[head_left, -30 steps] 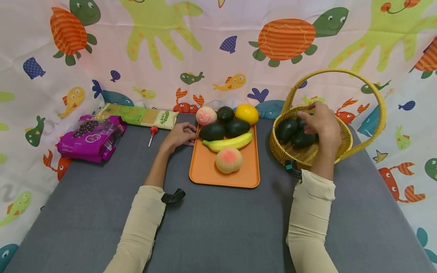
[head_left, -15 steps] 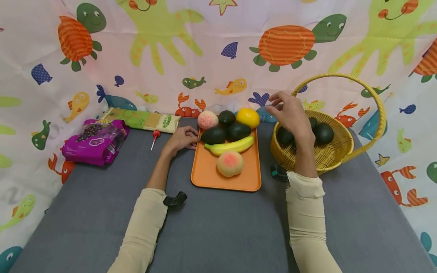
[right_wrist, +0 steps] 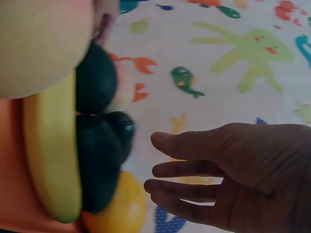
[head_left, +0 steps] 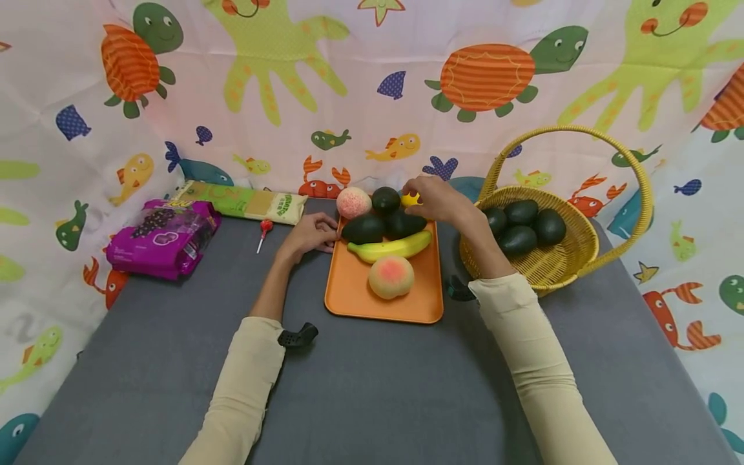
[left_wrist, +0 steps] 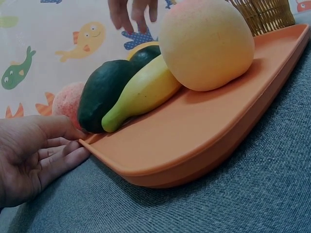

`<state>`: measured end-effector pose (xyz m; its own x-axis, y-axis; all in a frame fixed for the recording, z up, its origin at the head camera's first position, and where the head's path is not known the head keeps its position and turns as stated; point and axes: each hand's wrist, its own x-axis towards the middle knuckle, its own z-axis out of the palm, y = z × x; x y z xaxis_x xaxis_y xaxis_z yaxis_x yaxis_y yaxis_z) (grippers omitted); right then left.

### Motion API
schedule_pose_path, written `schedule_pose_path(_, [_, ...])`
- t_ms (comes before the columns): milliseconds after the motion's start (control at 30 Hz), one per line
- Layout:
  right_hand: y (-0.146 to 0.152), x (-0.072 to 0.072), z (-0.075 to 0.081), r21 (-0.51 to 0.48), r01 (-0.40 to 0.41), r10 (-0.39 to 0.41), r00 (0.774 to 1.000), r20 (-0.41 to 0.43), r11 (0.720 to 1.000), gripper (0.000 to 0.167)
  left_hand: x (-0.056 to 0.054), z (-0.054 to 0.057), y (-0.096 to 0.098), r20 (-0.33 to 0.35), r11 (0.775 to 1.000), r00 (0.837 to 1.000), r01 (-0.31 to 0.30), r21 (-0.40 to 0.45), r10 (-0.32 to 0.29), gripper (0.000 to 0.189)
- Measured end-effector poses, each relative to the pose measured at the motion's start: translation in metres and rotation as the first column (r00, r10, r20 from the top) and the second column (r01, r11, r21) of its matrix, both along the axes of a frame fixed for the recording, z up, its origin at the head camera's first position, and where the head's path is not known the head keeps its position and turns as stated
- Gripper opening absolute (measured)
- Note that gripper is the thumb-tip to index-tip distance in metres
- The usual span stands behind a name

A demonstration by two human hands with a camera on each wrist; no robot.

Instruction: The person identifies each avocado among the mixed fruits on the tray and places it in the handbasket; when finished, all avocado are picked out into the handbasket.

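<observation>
In the head view an orange tray (head_left: 343, 300) bears a banana (head_left: 391, 247), several dark green avocados (head_left: 363, 228), a smooth peach (head_left: 391, 278), a speckled peach (head_left: 353, 203) and a round yellow-orange fruit (head_left: 410, 199). My left hand (head_left: 310, 236) is at the tray's left side. In the left wrist view its fingertips hold the tray's rim near a corner. My right hand (head_left: 436, 197) hangs over the tray's far right corner, partly hiding the yellow-orange fruit. The right wrist view shows its fingers (right_wrist: 187, 190) extended and apart, holding nothing, beside the fruit.
A yellow wicker basket (head_left: 560, 265) with a tall handle stands right of the tray, several avocados (head_left: 518, 240) inside. Left lie a purple grape-picture bag (head_left: 157, 248), a long green-and-tan packet (head_left: 241, 201) and a red lollipop (head_left: 265, 227). A printed cloth hangs behind.
My right hand has moved left from over the basket's avocados to the yellow-orange fruit at the tray's far corner. The left hand stays at the tray's edge.
</observation>
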<state>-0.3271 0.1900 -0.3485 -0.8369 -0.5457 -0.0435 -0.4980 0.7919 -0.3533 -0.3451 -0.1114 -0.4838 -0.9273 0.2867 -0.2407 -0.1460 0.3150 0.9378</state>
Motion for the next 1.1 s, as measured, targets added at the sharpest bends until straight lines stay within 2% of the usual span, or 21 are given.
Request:
schedule_pose_path(233, [-0.012,-0.006,-0.024,0.128,-0.057,0.045,0.994,0.097,0.99,0.051,0.0,-0.004,-0.004,0.001,1.0,1.0,-0.005,-0.016,0.005,0.033])
schedule_pose_path(400, [-0.019,-0.004,-0.034,0.217,-0.029,0.01,0.996,0.088,0.976,0.055,0.002,-0.007,-0.004,0.014,1.0,1.0,-0.006,-0.013,0.006,0.033])
schedule_pose_path(667, [-0.018,-0.001,-0.044,0.262,0.027,-0.041,0.998,0.049,0.965,0.059,0.003,-0.006,-0.001,0.005,1.0,1.0,0.008,-0.013,-0.008,0.034])
schedule_pose_path(867, [-0.012,0.003,-0.038,0.264,0.015,-0.016,1.0,0.003,0.965,0.059,0.002,-0.006,0.0,-0.007,1.0,1.0,0.007,0.007,-0.007,0.034])
schedule_pose_path(1100, [-0.012,0.013,-0.019,0.226,0.073,-0.059,0.996,-0.066,0.971,0.059,0.0,0.001,-0.002,-0.013,1.0,1.0,0.011,0.002,-0.011,0.034])
